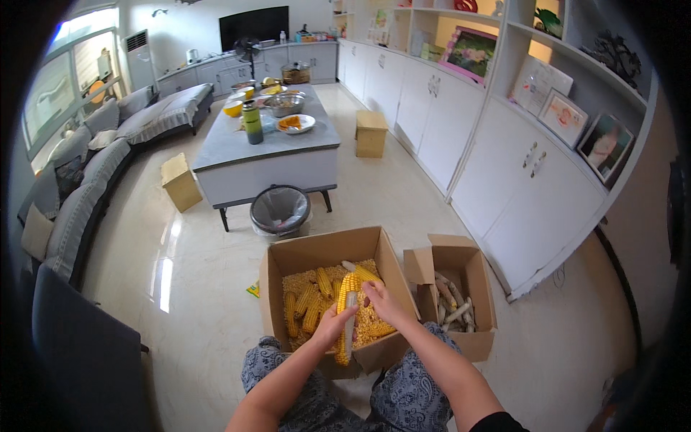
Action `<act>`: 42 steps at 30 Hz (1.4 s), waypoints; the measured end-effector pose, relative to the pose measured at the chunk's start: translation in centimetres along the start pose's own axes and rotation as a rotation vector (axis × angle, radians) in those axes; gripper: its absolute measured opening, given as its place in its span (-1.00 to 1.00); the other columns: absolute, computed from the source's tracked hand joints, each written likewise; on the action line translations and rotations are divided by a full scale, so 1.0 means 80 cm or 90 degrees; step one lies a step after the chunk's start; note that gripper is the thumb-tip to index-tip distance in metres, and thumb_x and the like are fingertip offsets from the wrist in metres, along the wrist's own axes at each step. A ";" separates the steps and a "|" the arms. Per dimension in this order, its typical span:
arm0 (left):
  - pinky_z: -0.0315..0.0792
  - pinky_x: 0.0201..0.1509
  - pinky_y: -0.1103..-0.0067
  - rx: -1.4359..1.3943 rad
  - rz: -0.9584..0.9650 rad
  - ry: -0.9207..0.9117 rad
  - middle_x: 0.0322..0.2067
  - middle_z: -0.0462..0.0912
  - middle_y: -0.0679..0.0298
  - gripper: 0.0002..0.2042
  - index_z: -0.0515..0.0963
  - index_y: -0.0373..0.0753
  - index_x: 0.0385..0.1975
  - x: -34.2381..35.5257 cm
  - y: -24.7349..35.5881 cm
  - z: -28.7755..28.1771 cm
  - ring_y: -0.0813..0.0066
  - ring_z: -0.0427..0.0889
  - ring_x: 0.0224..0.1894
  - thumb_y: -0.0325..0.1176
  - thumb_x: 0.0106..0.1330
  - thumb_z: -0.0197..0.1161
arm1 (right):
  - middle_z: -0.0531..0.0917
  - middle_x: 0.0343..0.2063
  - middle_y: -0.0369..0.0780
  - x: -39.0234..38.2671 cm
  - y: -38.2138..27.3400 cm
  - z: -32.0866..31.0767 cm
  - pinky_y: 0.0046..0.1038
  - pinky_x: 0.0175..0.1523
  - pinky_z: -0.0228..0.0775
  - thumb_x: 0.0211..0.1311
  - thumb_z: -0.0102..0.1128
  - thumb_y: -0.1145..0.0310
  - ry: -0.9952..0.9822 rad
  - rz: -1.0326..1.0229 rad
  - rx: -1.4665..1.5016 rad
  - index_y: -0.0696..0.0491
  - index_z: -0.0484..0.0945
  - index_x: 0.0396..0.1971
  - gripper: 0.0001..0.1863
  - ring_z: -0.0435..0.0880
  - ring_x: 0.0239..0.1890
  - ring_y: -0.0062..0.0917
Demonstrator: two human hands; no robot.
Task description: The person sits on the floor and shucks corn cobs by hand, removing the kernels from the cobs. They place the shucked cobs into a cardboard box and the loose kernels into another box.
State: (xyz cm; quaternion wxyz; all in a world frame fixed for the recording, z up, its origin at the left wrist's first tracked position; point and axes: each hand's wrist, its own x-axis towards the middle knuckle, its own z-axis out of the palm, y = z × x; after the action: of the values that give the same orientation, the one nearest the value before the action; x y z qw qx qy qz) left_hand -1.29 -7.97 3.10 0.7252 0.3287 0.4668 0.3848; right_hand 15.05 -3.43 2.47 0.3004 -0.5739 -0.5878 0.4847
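My left hand is wrapped round a yellow ear of corn, held upright over a large cardboard box. A pale strip runs down the ear's right side; whether it is bared cob or a separate piece, I cannot tell. My right hand is closed beside the ear's upper part, its fingers bent and pressed together; what they pinch is hidden. Inside the box, several ears of corn lie on loose yellow kernels. Behind my fingers leans another ear.
A smaller cardboard box on the right holds several pale stripped cobs. Beyond the large box stands a lined bin, then a table with bowls and a bottle. White cabinets line the right; a sofa lines the left.
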 end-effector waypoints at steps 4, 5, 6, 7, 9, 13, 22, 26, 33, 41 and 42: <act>0.38 -0.68 0.49 0.019 -0.038 -0.041 -0.59 0.43 0.24 -0.74 0.28 -0.23 -0.29 0.010 -0.014 0.007 0.40 0.46 -0.71 -0.22 0.20 0.13 | 0.55 -0.21 0.02 0.011 0.016 0.034 -0.36 -0.01 0.31 0.07 -0.06 -0.27 0.096 -0.022 0.006 0.26 0.35 -0.07 -0.20 0.54 -0.12 -0.21; 0.38 -0.68 0.49 0.015 -0.049 -0.044 -0.59 0.43 0.24 -0.75 0.28 -0.23 -0.29 0.010 -0.014 0.009 0.39 0.46 -0.71 -0.23 0.21 0.12 | 0.55 -0.22 -0.04 0.013 0.020 0.032 -0.44 -0.03 0.31 0.09 0.04 -0.14 0.084 0.000 -0.003 0.25 0.37 -0.11 -0.32 0.54 -0.15 -0.34; 0.38 -0.68 0.49 -0.002 -0.056 -0.045 -0.60 0.42 0.24 -0.75 0.28 -0.23 -0.29 0.011 -0.011 0.008 0.39 0.46 -0.71 -0.23 0.21 0.12 | 0.55 -0.23 -0.04 0.018 0.020 0.032 -0.43 -0.03 0.32 0.09 0.04 -0.13 0.074 -0.018 -0.005 0.25 0.37 -0.11 -0.33 0.54 -0.15 -0.34; 0.38 -0.68 0.48 -0.019 -0.063 -0.046 -0.60 0.42 0.24 -0.75 0.28 -0.23 -0.29 0.013 -0.006 0.006 0.39 0.46 -0.71 -0.23 0.21 0.11 | 0.55 -0.24 -0.04 0.022 0.022 0.032 -0.43 -0.04 0.32 0.09 0.05 -0.13 0.063 -0.035 -0.006 0.24 0.37 -0.12 -0.33 0.54 -0.15 -0.33; 0.38 -0.68 0.48 -0.056 -0.083 -0.051 -0.61 0.41 0.23 -0.76 0.28 -0.22 -0.30 0.015 0.001 0.006 0.38 0.45 -0.71 -0.23 0.21 0.11 | 0.55 -0.25 -0.05 0.019 0.006 0.023 -0.41 -0.06 0.33 0.08 0.05 -0.12 0.020 -0.069 0.018 0.22 0.37 -0.14 -0.36 0.53 -0.15 -0.34; 0.39 -0.67 0.47 -0.064 -0.104 -0.053 -0.61 0.40 0.23 -0.75 0.28 -0.23 -0.30 0.014 0.000 0.001 0.38 0.44 -0.72 -0.21 0.21 0.09 | 0.54 -0.28 -0.09 0.033 0.030 0.041 -0.42 -0.08 0.33 0.11 0.03 -0.09 0.042 -0.088 0.000 0.19 0.34 -0.14 -0.40 0.52 -0.20 -0.37; 0.37 -0.68 0.49 -0.120 -0.161 -0.068 -0.62 0.40 0.23 -0.71 0.31 -0.24 -0.35 0.013 0.004 -0.007 0.39 0.44 -0.71 -0.13 0.18 0.12 | 0.50 -0.30 -0.13 0.012 0.001 0.038 -0.46 -0.08 0.32 0.16 -0.05 0.04 -0.025 -0.054 0.180 0.26 0.26 -0.03 -0.42 0.48 -0.21 -0.47; 0.37 -0.68 0.49 -0.124 -0.151 -0.049 -0.62 0.40 0.23 -0.69 0.30 -0.22 -0.31 0.011 0.007 -0.010 0.40 0.44 -0.71 -0.13 0.17 0.14 | 0.46 -0.18 -0.04 0.016 0.003 0.037 -0.48 -0.01 0.27 0.17 -0.08 0.00 -0.092 0.015 0.258 0.36 0.06 0.08 -0.27 0.45 -0.12 -0.41; 0.37 -0.67 0.47 -0.059 -0.130 -0.052 -0.62 0.39 0.23 -0.68 0.29 -0.22 -0.28 0.017 0.000 -0.008 0.39 0.43 -0.72 -0.11 0.17 0.13 | 0.42 -0.07 0.10 0.030 0.030 0.050 -0.42 0.11 0.20 0.15 -0.07 -0.14 0.061 -0.037 0.092 0.45 0.04 0.12 -0.10 0.40 0.04 -0.25; 0.36 -0.62 0.48 -0.165 -0.206 -0.096 -0.60 0.40 0.23 -0.65 0.35 -0.22 -0.35 0.008 0.011 -0.021 0.40 0.40 -0.69 -0.01 0.18 0.09 | 0.50 -0.19 -0.01 0.015 0.000 0.044 -0.40 -0.03 0.28 0.18 -0.10 0.00 -0.067 -0.062 0.148 0.28 0.28 -0.05 -0.40 0.48 -0.11 -0.30; 0.35 -0.62 0.50 -0.150 -0.198 -0.086 -0.58 0.40 0.24 -0.65 0.35 -0.21 -0.34 0.006 0.011 -0.025 0.42 0.38 -0.70 0.00 0.19 0.09 | 0.49 -0.15 0.00 0.014 -0.005 0.046 -0.38 -0.02 0.28 0.18 -0.11 0.03 -0.085 -0.034 0.147 0.26 0.28 -0.04 -0.43 0.48 -0.09 -0.26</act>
State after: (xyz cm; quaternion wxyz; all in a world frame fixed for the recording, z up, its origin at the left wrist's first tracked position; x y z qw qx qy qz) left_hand -3.22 -6.91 2.93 0.8389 0.1907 0.4140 0.2975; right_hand 11.35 -3.10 1.32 0.3374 -0.4858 -0.5617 0.5785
